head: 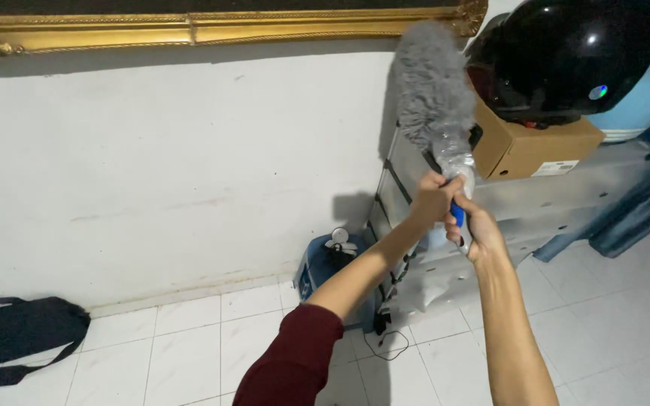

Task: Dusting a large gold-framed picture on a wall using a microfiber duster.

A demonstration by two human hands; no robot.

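Duster [432, 83] handle hidden (both hands [434, 197] wrapped).

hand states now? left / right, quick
Left hand: closed on the duster, gripping just below its grey head.
Right hand: closed on the duster's blue handle, lower down.

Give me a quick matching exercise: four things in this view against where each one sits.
Things:
1. grey duster
2. black helmet
3. black bag
4. cardboard box

Places:
A. on the floor tiles by the wall, far left
B. on the grey shelf, under the helmet
C. held up in the left hand and right hand
D. on top of the box, upper right

Pairs: 1-C, 2-D, 3-A, 4-B
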